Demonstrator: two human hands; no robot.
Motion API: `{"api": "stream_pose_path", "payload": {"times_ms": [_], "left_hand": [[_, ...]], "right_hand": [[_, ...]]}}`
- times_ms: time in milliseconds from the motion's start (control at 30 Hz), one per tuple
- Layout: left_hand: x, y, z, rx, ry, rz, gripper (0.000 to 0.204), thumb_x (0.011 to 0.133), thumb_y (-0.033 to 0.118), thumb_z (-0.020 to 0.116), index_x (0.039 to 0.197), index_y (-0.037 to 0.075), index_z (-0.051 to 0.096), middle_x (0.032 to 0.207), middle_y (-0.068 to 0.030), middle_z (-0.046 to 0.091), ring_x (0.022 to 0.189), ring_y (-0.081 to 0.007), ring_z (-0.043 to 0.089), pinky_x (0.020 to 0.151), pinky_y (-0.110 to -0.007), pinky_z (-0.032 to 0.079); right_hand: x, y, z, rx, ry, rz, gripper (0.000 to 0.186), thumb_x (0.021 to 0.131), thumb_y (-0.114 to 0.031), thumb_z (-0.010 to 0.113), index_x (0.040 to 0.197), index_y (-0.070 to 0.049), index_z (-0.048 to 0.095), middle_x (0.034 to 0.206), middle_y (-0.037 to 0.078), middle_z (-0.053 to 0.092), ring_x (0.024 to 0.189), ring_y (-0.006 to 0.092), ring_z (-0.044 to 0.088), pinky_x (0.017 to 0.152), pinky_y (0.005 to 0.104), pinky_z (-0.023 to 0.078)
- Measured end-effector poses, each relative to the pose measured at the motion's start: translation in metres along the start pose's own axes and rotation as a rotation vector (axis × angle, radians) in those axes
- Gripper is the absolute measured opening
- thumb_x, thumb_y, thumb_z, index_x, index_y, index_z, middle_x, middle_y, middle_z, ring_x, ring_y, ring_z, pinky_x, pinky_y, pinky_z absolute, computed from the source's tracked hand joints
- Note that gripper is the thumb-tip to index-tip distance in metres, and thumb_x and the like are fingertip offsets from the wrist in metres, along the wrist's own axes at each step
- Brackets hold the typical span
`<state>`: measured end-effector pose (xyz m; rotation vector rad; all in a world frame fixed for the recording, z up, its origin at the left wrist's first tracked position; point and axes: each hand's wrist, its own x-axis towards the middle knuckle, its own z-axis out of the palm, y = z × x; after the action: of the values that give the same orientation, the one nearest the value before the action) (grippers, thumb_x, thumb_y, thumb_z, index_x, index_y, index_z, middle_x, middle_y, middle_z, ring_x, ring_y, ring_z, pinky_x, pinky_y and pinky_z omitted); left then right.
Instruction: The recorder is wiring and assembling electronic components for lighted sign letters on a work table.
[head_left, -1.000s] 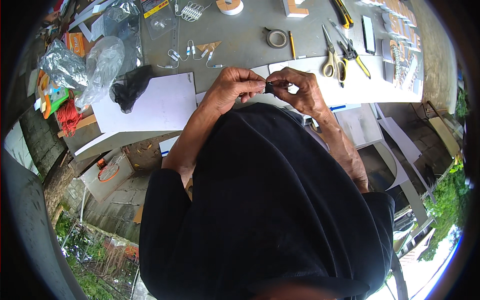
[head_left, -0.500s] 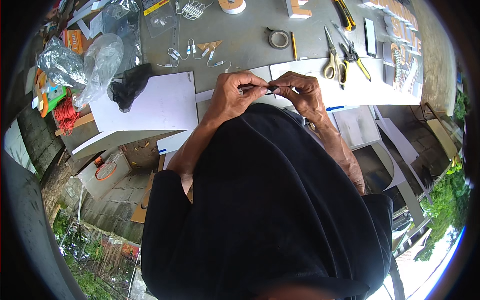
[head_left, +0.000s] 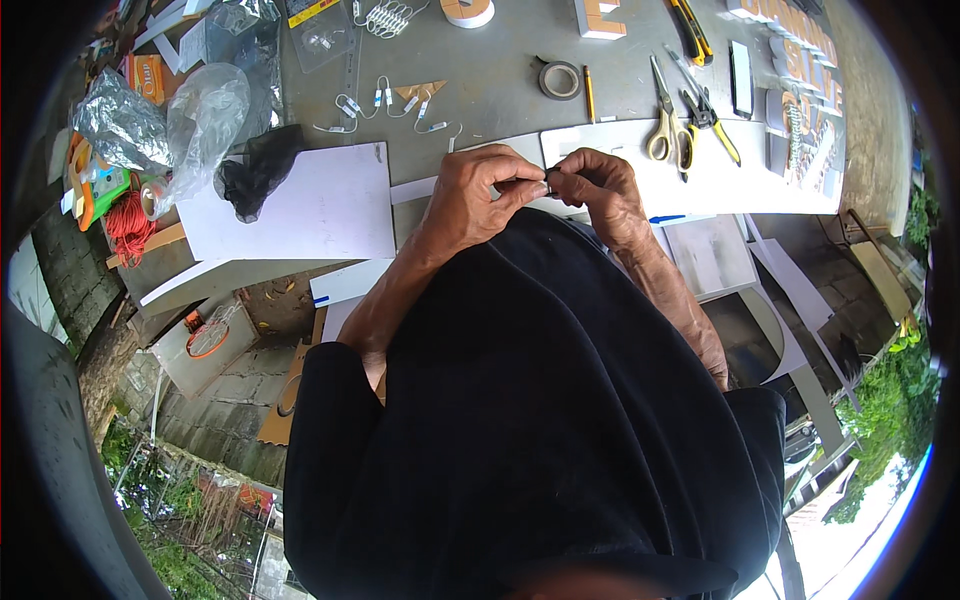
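My left hand (head_left: 470,200) and my right hand (head_left: 605,195) meet over the near edge of the table, fingertips almost touching. Both are closed in a pinch around a small black piece (head_left: 549,180), mostly covered by the fingers, so its kind is unclear. Beyond them lies a roll of black tape (head_left: 543,83) beside a yellow pencil (head_left: 589,95). Small white light modules on wires (head_left: 345,107) rest farther left, near a brown triangular scrap (head_left: 422,90). Right of my hands are scissors (head_left: 660,145) and yellow-and-black pliers (head_left: 718,130).
White sheets (head_left: 290,205) lie along the near edge. Plastic bags (head_left: 205,115), black mesh (head_left: 258,175) and red cord (head_left: 130,225) crowd the left. A utility knife (head_left: 692,35), a phone (head_left: 741,75) and block letters (head_left: 800,60) occupy the far right.
My fingertips have drawn closer together, and less of the black piece shows between them. My right hand has shifted slightly left. The table items stay put.
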<state>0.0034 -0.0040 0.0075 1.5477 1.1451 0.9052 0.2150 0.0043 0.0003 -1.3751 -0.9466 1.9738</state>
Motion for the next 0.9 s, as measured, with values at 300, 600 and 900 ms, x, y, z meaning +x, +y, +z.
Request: {"api": "stream_pose_path", "payload": {"times_ms": [300, 600, 900], "left_hand": [[0.005, 0.009, 0.006, -0.051, 0.009, -0.139, 0.012, 0.080, 0.003, 0.082, 0.089, -0.001, 0.075, 0.083, -0.0098, 0.073, 0.075, -0.0143, 0.071, 0.067, -0.027, 0.057], [0.010, 0.006, 0.005, -0.091, -0.025, -0.124, 0.012, 0.082, 0.007, 0.082, 0.088, -0.001, 0.075, 0.083, -0.0091, 0.073, 0.076, -0.0145, 0.070, 0.070, -0.027, 0.055], [0.009, 0.009, 0.006, -0.278, -0.057, -0.335, 0.014, 0.085, 0.010, 0.075, 0.088, -0.003, 0.073, 0.082, -0.0067, 0.072, 0.077, -0.0115, 0.067, 0.073, -0.026, 0.052]], "right_hand": [[-0.011, -0.006, 0.010, -0.083, 0.121, -0.017, 0.015, 0.091, -0.015, 0.074, 0.086, -0.003, 0.065, 0.077, 0.001, 0.064, 0.071, 0.0071, 0.055, 0.067, 0.0246, 0.044], [-0.016, -0.001, 0.009, 0.029, 0.120, 0.009, 0.017, 0.091, -0.017, 0.074, 0.087, -0.003, 0.064, 0.077, 0.001, 0.063, 0.071, 0.0065, 0.053, 0.067, 0.0238, 0.042], [-0.024, -0.006, 0.017, 0.038, 0.142, -0.029, 0.022, 0.092, -0.024, 0.074, 0.089, -0.004, 0.065, 0.077, 0.000, 0.063, 0.070, 0.0068, 0.052, 0.066, 0.0241, 0.042]]}}
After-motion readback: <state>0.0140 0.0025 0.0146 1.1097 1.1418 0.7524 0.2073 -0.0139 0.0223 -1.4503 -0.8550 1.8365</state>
